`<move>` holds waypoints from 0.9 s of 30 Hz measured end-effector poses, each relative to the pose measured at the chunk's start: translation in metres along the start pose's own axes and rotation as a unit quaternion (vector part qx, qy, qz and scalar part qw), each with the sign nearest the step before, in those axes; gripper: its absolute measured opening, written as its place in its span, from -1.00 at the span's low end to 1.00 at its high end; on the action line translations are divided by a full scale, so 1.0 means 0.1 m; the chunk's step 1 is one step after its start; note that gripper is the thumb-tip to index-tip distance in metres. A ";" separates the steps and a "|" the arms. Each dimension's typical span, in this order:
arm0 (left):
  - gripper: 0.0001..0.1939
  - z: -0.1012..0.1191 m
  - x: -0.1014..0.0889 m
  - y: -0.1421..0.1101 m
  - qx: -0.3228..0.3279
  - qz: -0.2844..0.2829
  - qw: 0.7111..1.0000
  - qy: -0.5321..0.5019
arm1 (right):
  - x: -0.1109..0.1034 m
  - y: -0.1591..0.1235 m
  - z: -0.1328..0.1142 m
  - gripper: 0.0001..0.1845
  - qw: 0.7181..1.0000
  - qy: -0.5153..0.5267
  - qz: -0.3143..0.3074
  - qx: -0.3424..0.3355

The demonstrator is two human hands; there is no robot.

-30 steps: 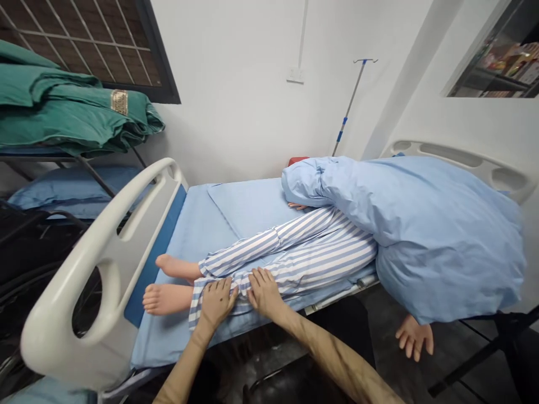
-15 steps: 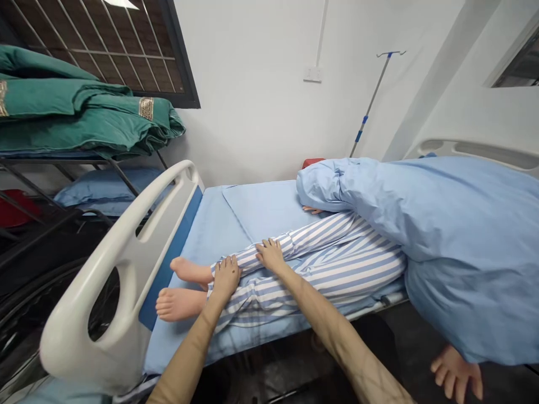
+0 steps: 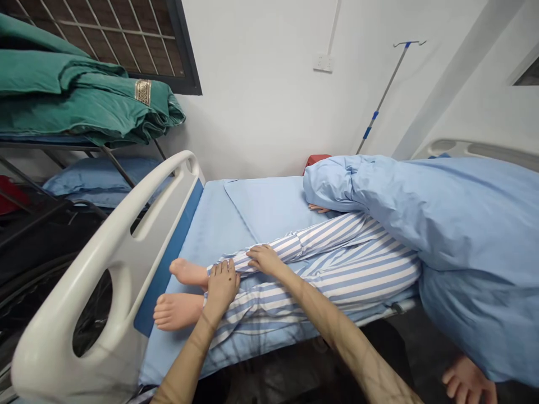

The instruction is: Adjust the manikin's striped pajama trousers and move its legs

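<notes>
A manikin lies on the bed in blue-and-white striped trousers [image 3: 349, 283], its bare feet [image 3: 179, 312] toward the footboard. My left hand [image 3: 223, 282] rests on the far lower leg just above the ankle, fingers stretched over the striped cloth. Farther up the same shin, below the knee, lies my right hand [image 3: 266, 260], its fingers laid across the leg and slightly bent. Neither hand visibly lifts anything. A blue quilt [image 3: 458, 224] covers the manikin from the thighs up. One manikin hand [image 3: 469, 381] hangs below the quilt at the near side.
The white footboard [image 3: 101, 224] rises at the left of the blue-sheeted bed [image 3: 252, 196]. A drip stand [image 3: 383, 98] and a red object [image 3: 319, 159] are behind the bed. Green folded bedding [image 3: 92, 106] sits on a rack at far left, with a blue pillow [image 3: 103, 177] beneath.
My right hand has slid a little down the shin toward the ankle, its fingers now less spread. My left hand stays near the ankle. The view has shifted slightly.
</notes>
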State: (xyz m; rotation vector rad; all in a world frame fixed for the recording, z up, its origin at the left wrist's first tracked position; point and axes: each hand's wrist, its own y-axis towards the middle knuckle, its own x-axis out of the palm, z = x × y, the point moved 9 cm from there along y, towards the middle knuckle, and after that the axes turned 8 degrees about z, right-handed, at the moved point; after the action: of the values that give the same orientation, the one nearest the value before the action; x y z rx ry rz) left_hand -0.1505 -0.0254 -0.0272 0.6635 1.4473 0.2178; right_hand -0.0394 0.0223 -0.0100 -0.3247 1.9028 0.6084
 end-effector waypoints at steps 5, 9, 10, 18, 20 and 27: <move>-0.50 0.02 0.02 -0.03 -0.006 0.002 1.000 -0.001 | -0.01 0.05 0.17 -0.71 0.994 0.012 0.045 0.103; -0.51 0.01 -0.03 -0.03 -0.026 -0.003 0.999 -0.024 | 0.18 0.19 -0.03 -0.74 0.984 0.024 0.061 0.165; -0.51 0.01 -0.04 -0.02 -0.029 -0.003 0.999 -0.030 | 0.21 0.20 -0.08 -0.74 0.984 0.028 0.063 0.166; -0.64 -0.06 -0.19 0.00 -0.079 0.001 0.997 0.017 | 0.32 0.22 -0.39 -0.74 0.985 0.074 0.068 0.143; -0.63 -0.10 -0.23 0.01 -0.094 0.001 0.995 0.040 | 0.31 0.25 -0.48 -0.70 0.987 0.072 0.080 0.118; -0.59 -0.05 -0.23 0.02 -0.083 -0.007 0.995 0.059 | 0.18 0.12 -0.48 -0.68 0.993 -0.037 0.115 0.000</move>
State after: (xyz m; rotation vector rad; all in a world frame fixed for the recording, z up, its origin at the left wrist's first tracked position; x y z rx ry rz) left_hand -0.1583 -0.0342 -0.0063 0.5116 1.5275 0.3679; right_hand -0.0897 0.0066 -0.0089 -0.0825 1.8820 0.7631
